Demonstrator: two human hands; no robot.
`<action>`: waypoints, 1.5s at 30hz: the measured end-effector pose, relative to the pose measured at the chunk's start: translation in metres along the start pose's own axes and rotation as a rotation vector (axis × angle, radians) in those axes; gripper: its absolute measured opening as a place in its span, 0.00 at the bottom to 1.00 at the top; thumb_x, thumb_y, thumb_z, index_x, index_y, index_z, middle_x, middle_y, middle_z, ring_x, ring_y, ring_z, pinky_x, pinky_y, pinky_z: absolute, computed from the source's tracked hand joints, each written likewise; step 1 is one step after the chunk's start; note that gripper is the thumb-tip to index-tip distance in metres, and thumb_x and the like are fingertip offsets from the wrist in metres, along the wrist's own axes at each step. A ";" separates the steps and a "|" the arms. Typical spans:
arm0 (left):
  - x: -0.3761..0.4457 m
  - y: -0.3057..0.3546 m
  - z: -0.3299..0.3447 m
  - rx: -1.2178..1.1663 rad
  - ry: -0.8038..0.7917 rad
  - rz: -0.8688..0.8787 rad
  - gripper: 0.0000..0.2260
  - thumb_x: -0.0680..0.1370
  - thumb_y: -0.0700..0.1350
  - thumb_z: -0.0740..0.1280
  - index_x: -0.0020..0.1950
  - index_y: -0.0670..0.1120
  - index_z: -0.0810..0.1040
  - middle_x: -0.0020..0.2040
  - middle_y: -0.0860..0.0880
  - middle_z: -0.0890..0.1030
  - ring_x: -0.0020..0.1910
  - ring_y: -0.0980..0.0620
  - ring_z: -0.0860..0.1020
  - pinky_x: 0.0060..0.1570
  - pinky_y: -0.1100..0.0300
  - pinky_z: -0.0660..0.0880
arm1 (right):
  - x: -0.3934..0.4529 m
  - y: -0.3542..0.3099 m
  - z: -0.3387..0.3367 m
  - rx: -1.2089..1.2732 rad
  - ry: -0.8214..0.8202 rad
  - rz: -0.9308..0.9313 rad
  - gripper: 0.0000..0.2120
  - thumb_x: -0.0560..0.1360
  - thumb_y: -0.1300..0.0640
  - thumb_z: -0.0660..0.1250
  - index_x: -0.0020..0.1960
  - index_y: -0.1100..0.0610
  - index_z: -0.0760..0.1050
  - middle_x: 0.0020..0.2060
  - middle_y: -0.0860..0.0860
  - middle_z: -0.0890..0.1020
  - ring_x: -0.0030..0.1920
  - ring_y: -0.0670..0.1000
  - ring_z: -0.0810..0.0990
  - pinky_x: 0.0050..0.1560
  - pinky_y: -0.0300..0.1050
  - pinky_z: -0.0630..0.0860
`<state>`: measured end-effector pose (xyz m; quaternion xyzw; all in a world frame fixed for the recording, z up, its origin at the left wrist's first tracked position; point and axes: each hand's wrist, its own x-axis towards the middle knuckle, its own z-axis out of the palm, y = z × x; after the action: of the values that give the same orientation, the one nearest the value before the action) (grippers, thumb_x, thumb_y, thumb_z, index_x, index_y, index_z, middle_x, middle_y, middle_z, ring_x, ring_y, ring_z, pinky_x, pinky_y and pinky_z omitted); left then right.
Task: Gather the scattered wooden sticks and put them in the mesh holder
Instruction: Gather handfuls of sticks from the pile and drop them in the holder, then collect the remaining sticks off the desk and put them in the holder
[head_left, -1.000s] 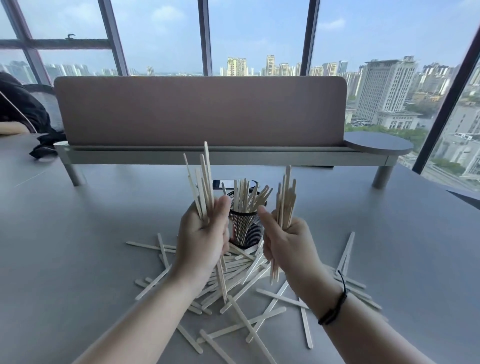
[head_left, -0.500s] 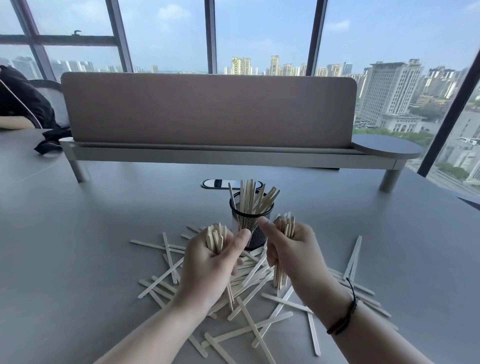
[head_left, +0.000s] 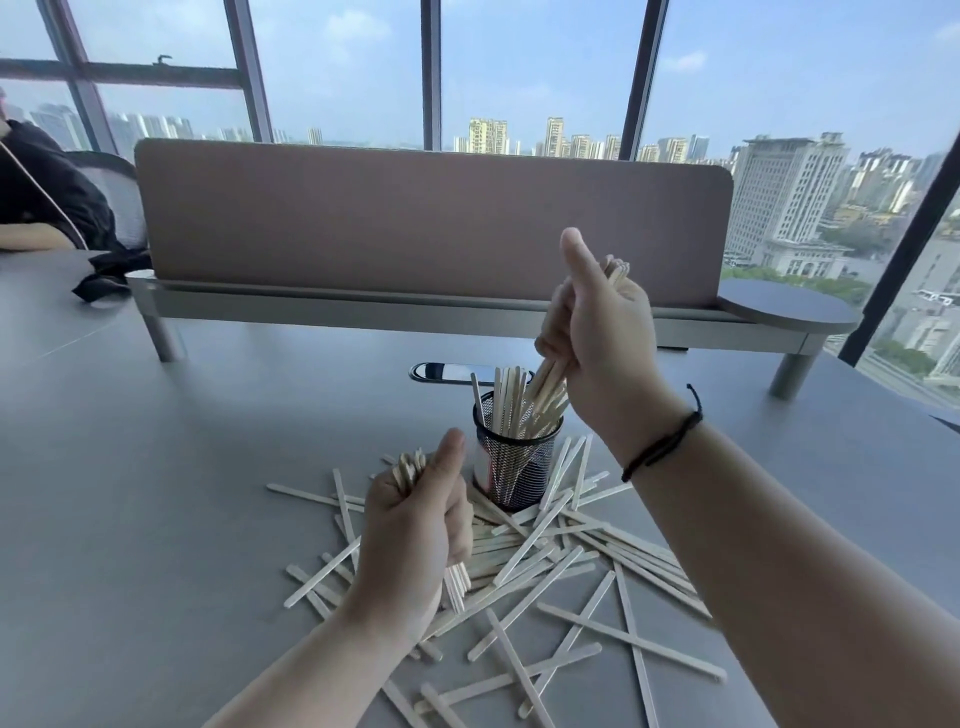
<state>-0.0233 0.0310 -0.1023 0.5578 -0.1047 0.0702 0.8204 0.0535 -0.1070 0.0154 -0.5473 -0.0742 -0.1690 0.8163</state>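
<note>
A black mesh holder (head_left: 511, 467) stands upright on the grey table, with several wooden sticks in it. My right hand (head_left: 602, 332) is raised above and just right of the holder, shut on a bundle of sticks (head_left: 545, 387) whose lower ends reach into its mouth. My left hand (head_left: 415, 525) is low, left of the holder, shut on another bundle of sticks (head_left: 410, 467) held upright. Many loose sticks (head_left: 561, 561) lie scattered on the table around and in front of the holder.
A brown divider panel (head_left: 426, 223) on a metal shelf (head_left: 467, 312) crosses the table behind the holder. A dark oval cable port (head_left: 447, 372) lies just behind the holder. Another person's dark sleeve (head_left: 47, 192) is at the far left. Windows stand behind.
My right hand has risen from beside the holder to above it, tipping its bundle down into the holder's mouth. My left hand stays low with its bundle.
</note>
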 end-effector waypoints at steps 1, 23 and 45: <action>0.000 0.000 -0.001 -0.010 0.009 -0.003 0.26 0.77 0.53 0.66 0.25 0.49 0.55 0.22 0.50 0.54 0.23 0.53 0.50 0.27 0.57 0.48 | 0.007 0.008 0.003 -0.047 0.014 0.012 0.25 0.78 0.49 0.67 0.30 0.52 0.57 0.21 0.50 0.60 0.23 0.50 0.57 0.27 0.43 0.57; 0.074 0.059 0.029 -0.033 0.283 0.232 0.25 0.83 0.53 0.60 0.27 0.49 0.61 0.23 0.52 0.63 0.25 0.50 0.68 0.37 0.52 0.77 | -0.092 0.059 -0.150 -0.943 -0.086 -0.135 0.10 0.75 0.60 0.72 0.38 0.47 0.80 0.37 0.40 0.85 0.43 0.40 0.84 0.48 0.32 0.75; 0.107 0.025 0.014 0.705 0.033 -0.020 0.20 0.79 0.55 0.67 0.69 0.51 0.73 0.69 0.53 0.75 0.66 0.55 0.74 0.69 0.51 0.70 | -0.093 0.054 -0.195 -1.307 -0.184 -0.021 0.12 0.72 0.40 0.68 0.55 0.40 0.76 0.54 0.37 0.76 0.50 0.42 0.76 0.49 0.40 0.69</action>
<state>0.0736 0.0267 -0.0481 0.8064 -0.0553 0.1027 0.5797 -0.0267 -0.2495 -0.1364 -0.9416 -0.0313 -0.1398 0.3049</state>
